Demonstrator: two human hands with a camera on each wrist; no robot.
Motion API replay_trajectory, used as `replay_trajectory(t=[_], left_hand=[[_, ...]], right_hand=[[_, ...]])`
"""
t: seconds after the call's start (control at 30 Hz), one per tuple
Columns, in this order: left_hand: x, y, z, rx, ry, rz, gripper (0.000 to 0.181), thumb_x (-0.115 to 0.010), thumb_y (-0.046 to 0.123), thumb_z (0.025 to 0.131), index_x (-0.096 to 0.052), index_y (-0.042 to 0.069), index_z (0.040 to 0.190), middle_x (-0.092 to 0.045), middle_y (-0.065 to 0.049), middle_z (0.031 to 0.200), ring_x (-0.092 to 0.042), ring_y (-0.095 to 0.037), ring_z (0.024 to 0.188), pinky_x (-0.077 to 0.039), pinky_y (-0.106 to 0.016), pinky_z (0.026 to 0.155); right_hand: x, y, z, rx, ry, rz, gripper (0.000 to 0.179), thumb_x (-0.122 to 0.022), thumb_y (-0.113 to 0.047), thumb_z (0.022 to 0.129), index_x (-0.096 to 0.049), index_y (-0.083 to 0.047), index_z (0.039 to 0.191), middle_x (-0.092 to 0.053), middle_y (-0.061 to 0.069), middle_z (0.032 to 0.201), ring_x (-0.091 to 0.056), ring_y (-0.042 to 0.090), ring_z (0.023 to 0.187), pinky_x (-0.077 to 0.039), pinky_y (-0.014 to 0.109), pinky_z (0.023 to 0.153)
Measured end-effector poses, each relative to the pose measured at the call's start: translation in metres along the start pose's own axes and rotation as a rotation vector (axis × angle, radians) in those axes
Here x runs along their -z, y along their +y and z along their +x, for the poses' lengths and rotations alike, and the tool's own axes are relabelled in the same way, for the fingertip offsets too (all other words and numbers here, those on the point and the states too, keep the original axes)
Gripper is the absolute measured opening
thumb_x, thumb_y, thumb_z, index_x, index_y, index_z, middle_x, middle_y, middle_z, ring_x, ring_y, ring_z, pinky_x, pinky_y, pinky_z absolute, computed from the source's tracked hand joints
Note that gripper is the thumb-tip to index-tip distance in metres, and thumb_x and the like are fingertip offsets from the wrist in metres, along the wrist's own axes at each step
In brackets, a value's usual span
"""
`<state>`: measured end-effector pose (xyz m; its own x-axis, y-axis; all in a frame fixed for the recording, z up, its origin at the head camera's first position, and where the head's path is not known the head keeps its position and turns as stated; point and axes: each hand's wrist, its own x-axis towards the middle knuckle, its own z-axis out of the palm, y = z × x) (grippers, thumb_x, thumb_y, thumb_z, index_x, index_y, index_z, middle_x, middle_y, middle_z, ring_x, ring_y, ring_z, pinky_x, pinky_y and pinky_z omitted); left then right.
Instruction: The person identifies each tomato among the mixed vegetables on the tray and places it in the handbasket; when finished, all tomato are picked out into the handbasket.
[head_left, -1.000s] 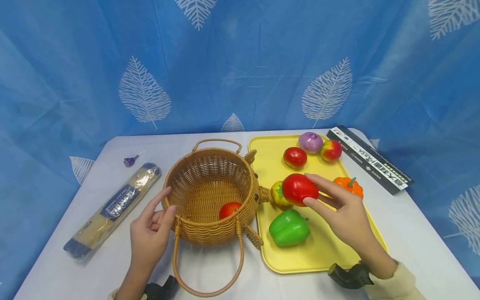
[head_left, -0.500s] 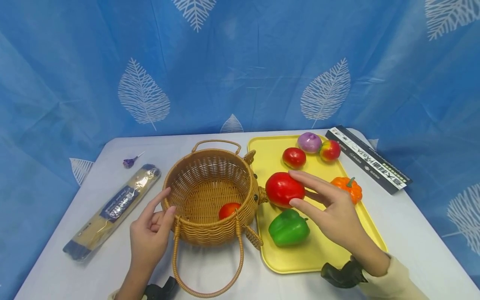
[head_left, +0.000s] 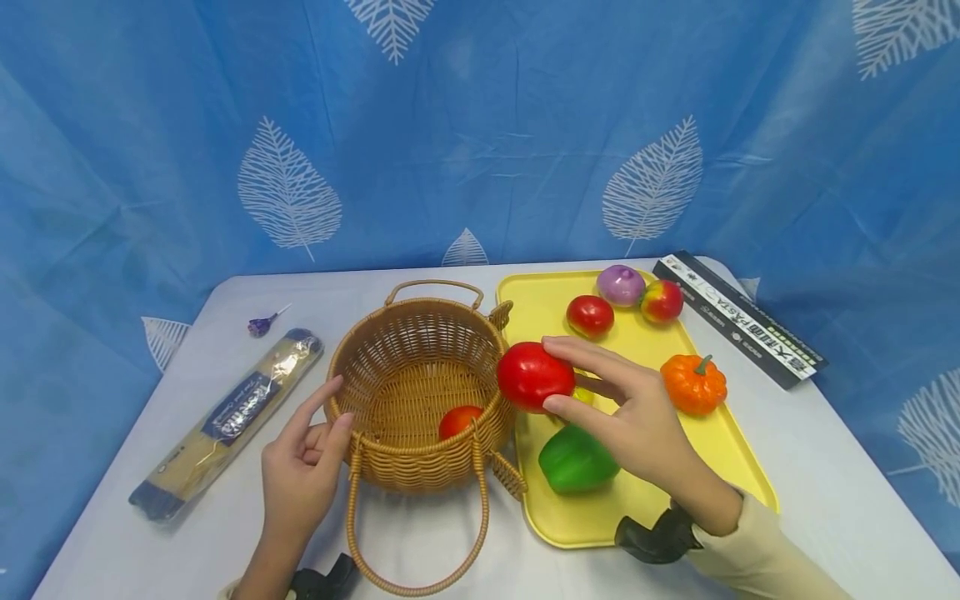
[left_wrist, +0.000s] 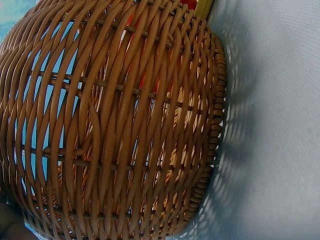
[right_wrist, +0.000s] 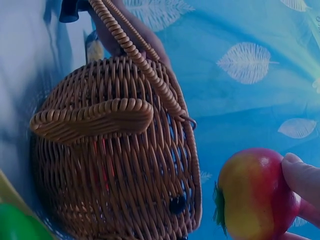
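Note:
My right hand (head_left: 630,408) pinches a glossy toy fruit (head_left: 534,377) between thumb and fingers. It looks red in the head view. In the right wrist view this toy fruit (right_wrist: 257,192) shows a yellow side and a green leafy calyx. It is raised at the right rim of a brown wicker basket (head_left: 420,462), which has an animal face. Inside the basket lies a red, round toy (head_left: 457,422). My left hand (head_left: 303,467) touches the basket's left rim with extended index finger and thumb, its other fingers curled. The left wrist view is filled by the basket's woven side (left_wrist: 115,125).
A yellow tray (head_left: 600,529) at right bears a green bell pepper (head_left: 576,460), an orange pumpkin (head_left: 693,385), a purple onion (head_left: 621,285) and red fruits. A black pasta box (head_left: 738,317) lies beyond. At left are a pasta packet (head_left: 232,421) and a lollipop (head_left: 262,324).
My right hand has carried the toy fruit leftward from above the tray to the basket's right rim. The left hand and the basket have stayed in place.

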<state>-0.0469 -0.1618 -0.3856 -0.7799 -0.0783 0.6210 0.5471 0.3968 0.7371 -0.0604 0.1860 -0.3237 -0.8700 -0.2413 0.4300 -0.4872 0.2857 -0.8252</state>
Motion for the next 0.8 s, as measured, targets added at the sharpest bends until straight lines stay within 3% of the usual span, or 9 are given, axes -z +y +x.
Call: replay_trajectory(t=[0.23,0.47,0.8], left_hand=[[0.000,-0.006,-0.004,0.023,0.001,0.005,0.047,-0.065,-0.018,0.088,-0.063,-0.006,0.133,-0.028,0.008,0.049,-0.021,0.005,0.043,-0.016,-0.015,0.034],[0.000,-0.002,-0.001,0.003,0.004,0.003,0.045,-0.064,-0.019,0.087,-0.063,-0.009,0.131,-0.028,0.008,0.050,-0.022,0.006,0.044,-0.017,-0.015,0.035],[0.002,-0.015,-0.006,0.057,-0.012,0.025,0.050,-0.068,-0.012,0.090,-0.064,0.005,0.137,-0.030,0.009,0.049,-0.023,0.003,0.042,-0.018,-0.015,0.035]], right_hand=[[-0.014,-0.001,0.008,0.034,-0.025,0.040,0.056,-0.082,0.000,0.084,-0.068,-0.014,0.136,-0.063,-0.002,0.139,-0.055,0.019,0.134,-0.055,0.033,0.092],[-0.028,0.002,0.016,0.068,-0.040,0.081,0.055,-0.084,0.000,0.083,-0.068,-0.011,0.135,-0.062,-0.001,0.141,-0.055,0.020,0.133,-0.055,0.035,0.092],[-0.045,0.007,0.028,0.117,-0.068,0.114,0.054,-0.083,-0.001,0.084,-0.067,-0.010,0.135,-0.062,0.002,0.141,-0.055,0.020,0.133,-0.056,0.040,0.092]])
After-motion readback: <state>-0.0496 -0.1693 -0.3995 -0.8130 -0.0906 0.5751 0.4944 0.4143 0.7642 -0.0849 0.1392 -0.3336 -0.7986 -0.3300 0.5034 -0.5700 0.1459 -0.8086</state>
